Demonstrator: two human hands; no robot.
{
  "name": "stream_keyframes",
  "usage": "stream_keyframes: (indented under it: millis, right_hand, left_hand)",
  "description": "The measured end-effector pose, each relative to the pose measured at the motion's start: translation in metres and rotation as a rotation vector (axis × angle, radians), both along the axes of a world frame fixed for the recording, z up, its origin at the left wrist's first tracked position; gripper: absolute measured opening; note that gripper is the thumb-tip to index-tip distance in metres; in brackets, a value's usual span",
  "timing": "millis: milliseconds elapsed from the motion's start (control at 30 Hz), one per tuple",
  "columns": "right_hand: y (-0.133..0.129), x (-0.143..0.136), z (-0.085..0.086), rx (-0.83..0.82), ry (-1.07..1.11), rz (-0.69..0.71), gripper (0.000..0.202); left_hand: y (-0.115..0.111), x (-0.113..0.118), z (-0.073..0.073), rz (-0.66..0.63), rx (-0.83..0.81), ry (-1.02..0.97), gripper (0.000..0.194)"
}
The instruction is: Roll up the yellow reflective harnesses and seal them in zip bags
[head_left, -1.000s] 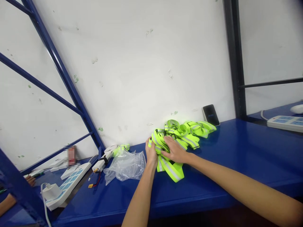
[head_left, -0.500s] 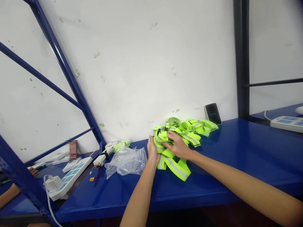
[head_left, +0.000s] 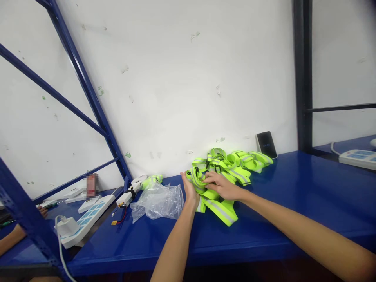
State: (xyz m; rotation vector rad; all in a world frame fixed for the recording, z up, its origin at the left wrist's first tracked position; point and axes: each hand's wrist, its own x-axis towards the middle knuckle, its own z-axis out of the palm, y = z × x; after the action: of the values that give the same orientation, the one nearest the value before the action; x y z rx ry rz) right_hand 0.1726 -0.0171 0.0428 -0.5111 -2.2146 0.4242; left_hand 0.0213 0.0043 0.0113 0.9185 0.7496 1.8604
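The reflective strap bundle (head_left: 196, 178) sits between the hands over the counter (head_left: 282, 192), left of the larger strap pile (head_left: 235, 160) and right of the clear plastic bag (head_left: 158, 201). The left hand (head_left: 191, 194) cups its left side; the right hand (head_left: 222, 186) grips its right side with bent fingers. Fingertip contact is partly hidden, so the firmness of the grip cannot be confirmed.

Risk, as judged: uneven pressure or an eased left palm could let the loops spring apart; pulling against the adjoining pile could snag straps or buckles.

The gathered loops face up toward the wearer, with no single clear long axis. Below, a flat strap length (head_left: 221, 210) points diagonally toward the near right.
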Motion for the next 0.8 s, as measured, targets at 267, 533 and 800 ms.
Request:
stream_keyframes:
  millis: [267, 533, 800]
  right_hand:
    - [0.014, 0.001, -0.008, -0.453, 0.242, 0.047, 0.053]
    - [0.006, 0.010, -0.004, 0.156, 0.047, -0.027, 0.033]
    - [0.023, 0.010, -0.005, -0.168, 0.488, -0.379, 0.044]
  left_hand:
    - [-0.004, -0.001, 0.004, -0.188, -0.021, -0.080, 0.023]
    - [0.002, -0.010, -0.003, -0.202, -0.103, 0.050, 0.021]
    - [-0.019, 0.001, 0.000, 0.054, 0.204, 0.503, 0.040]
